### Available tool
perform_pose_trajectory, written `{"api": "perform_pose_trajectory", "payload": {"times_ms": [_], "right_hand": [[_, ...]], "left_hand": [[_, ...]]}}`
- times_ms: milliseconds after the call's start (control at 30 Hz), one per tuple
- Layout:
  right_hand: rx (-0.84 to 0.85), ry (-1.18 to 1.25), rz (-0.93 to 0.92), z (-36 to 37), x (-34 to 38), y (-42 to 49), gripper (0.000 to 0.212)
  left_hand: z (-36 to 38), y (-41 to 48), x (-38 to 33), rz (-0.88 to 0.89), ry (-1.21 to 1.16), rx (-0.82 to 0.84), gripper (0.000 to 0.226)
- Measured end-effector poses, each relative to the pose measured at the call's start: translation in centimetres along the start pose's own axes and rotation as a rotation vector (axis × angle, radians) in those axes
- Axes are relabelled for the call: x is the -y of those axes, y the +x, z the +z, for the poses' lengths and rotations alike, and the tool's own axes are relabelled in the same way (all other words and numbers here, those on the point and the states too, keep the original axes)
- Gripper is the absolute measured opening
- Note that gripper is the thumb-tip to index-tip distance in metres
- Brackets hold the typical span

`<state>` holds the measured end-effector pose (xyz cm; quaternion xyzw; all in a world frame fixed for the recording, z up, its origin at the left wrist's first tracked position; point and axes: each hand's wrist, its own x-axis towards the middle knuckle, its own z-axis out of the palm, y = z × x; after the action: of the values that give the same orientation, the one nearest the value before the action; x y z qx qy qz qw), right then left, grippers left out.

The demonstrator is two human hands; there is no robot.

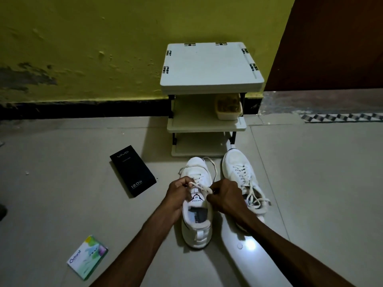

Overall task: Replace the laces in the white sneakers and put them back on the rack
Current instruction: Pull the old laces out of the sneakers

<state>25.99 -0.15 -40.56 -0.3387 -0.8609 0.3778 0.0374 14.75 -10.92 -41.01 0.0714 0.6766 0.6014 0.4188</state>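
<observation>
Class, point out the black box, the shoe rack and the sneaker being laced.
black box [132,170], head view, top face
shoe rack [211,67], head view, top shelf
sneaker being laced [196,235], head view, heel

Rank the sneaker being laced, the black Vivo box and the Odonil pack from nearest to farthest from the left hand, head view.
1. Sneaker being laced, under the left hand, which pinches its lace.
2. Black Vivo box, on the floor to its left.
3. Odonil pack, farther left, toward the person.
</observation>
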Motion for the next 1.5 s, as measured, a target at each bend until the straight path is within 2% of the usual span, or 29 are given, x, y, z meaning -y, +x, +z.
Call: {"api": "perform_pose_trajectory", "payload": {"times_ms": [67,100,167,200,267,300,333,400,500,533,567,600,667,733,800,867,933,967,1000,1033,1067,1133,1167,1200,1233,1300,1367,1433,1500], "right_hand": [[-0.035,-0.057,-0.009,0.4,0.1,-0.2,0.017],[-0.056,-0.069,-0.022,0.5,0.1,-0.2,0.018],[-0.087,-0.094,-0.028,0.7,0.2,-0.5,0.025],[-0.095,-0.109,-0.031,0.7,0.2,-0.6,0.028],[-0.088,-0.126,-0.041,0.8,0.2,-0.6,0.029],[-0.088,-0.137,-0.043,0.7,0.3,-0.6,0.030],[-0.094,-0.149,-0.040,0.7,0.4,-0.6,0.030],[-0.116,-0.165,-0.026,0.6,0.5,-0.6,0.027],[-0.118,-0.147,-0.018,0.8,0.4,-0.9,0.021],[-0.114,-0.141,-0.016,0.9,0.4,-0.9,0.021],[-0.110,-0.141,-0.012,0.9,0.5,-0.9,0.021],[-0.108,-0.147,-0.007,0.9,0.7,-0.9,0.022],[-0.109,-0.169,-0.003,0.9,0.9,-0.7,0.027],[-0.112,-0.187,-0.011,0.9,0.9,-0.6,0.033],[-0.117,-0.190,-0.024,1.1,0.7,-0.6,0.035],[-0.130,-0.177,-0.020,1.1,0.6,-0.5,0.038],[-0.131,-0.196,-0.014,1.0,0.8,-0.4,0.037],[-0.127,-0.213,-0.018,0.9,0.9,-0.4,0.037],[-0.127,-0.223,-0.027,0.8,1.0,-0.5,0.039],[-0.123,-0.221,-0.032,0.7,1.0,-0.7,0.039],[-0.117,-0.215,-0.041,0.6,0.9,-0.8,0.039],[-0.097,-0.222,-0.043,0.6,0.7,-1.0,0.036],[-0.093,-0.240,-0.045,0.6,0.6,-0.9,0.036],[-0.097,-0.253,-0.054,0.7,0.6,-0.8,0.036],[-0.097,-0.253,-0.062,0.8,0.6,-0.7,0.036],[-0.075,-0.265,-0.075,1.1,0.8,-0.4,0.033],[-0.066,-0.289,-0.088,1.2,1.0,-0.3,0.026],[-0.072,-0.298,-0.090,1.2,1.1,-0.2,0.027],[-0.085,-0.294,-0.101,1.1,1.0,-0.2,0.033]], "left_hand": [[-0.2,0.6,0.2,0.076,0.204,0.032,0.049],[-0.3,0.6,-0.3,0.151,0.377,0.060,0.042],[-0.5,0.5,-1.8,0.289,0.872,0.170,0.012],[-0.5,0.3,-2.7,0.332,1.155,0.194,0.006],[-0.1,-0.1,-4.3,0.415,1.516,0.184,0.017],[0.1,0.0,-4.7,0.467,1.577,0.156,0.027],[0.4,0.0,-5.3,0.492,1.588,0.139,0.032],[0.3,0.4,-5.8,0.419,1.285,0.117,0.036],[-0.6,0.8,-5.6,0.038,0.319,-0.060,0.035],[-0.8,0.8,-5.3,-0.075,0.083,-0.086,0.035],[-1.1,0.7,-5.1,-0.130,-0.025,-0.082,0.036],[-1.1,0.8,-5.1,-0.115,-0.002,-0.057,0.038],[-1.1,0.8,-5.4,0.049,0.302,0.037,0.040],[-0.7,0.4,-6.2,0.171,0.582,0.205,0.039],[-0.4,0.1,-6.8,0.197,0.748,0.363,0.033],[0.1,0.1,-6.7,0.246,0.992,0.408,0.032],[0.7,0.2,-7.1,0.294,1.332,0.437,0.032],[1.1,0.0,-7.6,0.327,1.418,0.457,0.030],[1.2,0.0,-8.0,0.372,1.363,0.459,0.029],[1.3,0.0,-8.4,0.395,1.167,0.423,0.028],[1.2,0.3,-8.7,0.359,0.827,0.345,0.027],[0.3,1.0,-9.0,0.173,-0.003,0.138,0.026],[-0.2,1.3,-8.7,0.071,-0.323,0.085,0.025],[-0.7,1.5,-8.3,0.003,-0.482,0.060,0.024],[-0.9,1.4,-8.1,-0.019,-0.485,0.083,0.022],[-0.6,0.9,-7.9,0.024,-0.271,0.213,0.024],[-0.2,0.6,-7.6,0.096,0.092,0.311,0.030],[-0.1,0.6,-7.2,0.198,0.584,0.275,0.036],[0.0,1.0,-6.6,0.333,1.103,0.149,0.039]]}}
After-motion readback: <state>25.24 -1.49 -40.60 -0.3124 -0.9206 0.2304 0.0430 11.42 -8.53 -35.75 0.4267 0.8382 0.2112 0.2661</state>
